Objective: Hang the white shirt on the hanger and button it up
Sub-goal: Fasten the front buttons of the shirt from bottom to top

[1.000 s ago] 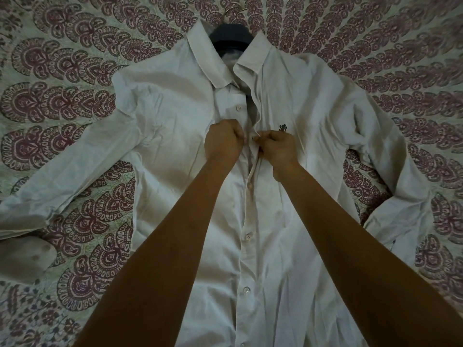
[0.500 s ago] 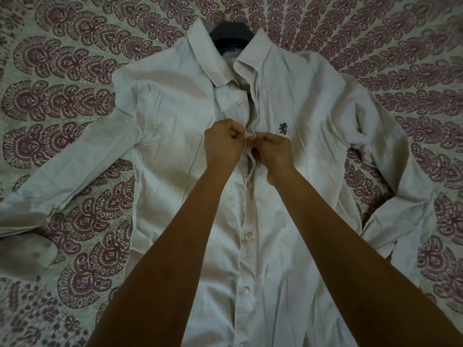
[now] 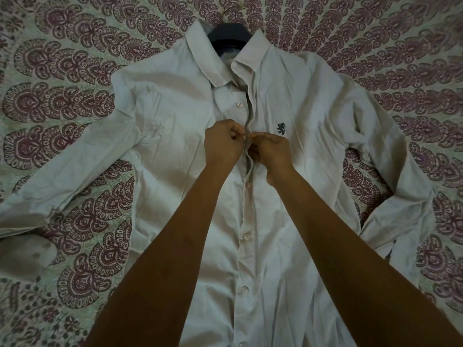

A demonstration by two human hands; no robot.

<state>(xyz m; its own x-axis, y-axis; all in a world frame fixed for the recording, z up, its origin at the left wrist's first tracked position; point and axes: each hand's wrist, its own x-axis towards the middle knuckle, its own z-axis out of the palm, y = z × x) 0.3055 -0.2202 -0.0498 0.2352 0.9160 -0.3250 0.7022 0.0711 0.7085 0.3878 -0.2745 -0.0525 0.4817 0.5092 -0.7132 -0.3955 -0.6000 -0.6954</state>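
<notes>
my left hand (image 3: 221, 146) and right hand (image 3: 271, 151) meet on the front opening of the white shirt (image 3: 175, 136), well below the collar (image 3: 208, 58). each pinches one edge of the cloth, fingertips touching. the button between them is hidden. the shirt lies face up on a patterned bedspread (image 3: 62, 71), its long axis running from the collar, farthest from me, straight back between my forearms. a dark hanger (image 3: 229, 33) shows inside the collar. between the collar and my hands one open button (image 3: 239, 104) sits on the left-hand edge of the gap, so that hand looks nearer to it, and the next move should be a short shift toward the collar. farther from the collar than my hands, the lower buttons (image 3: 246, 236) appear done up. a small dark lion-like emblem (image 3: 281, 128) sits below the collar, just beside my right hand. no lettering can be read.
</notes>
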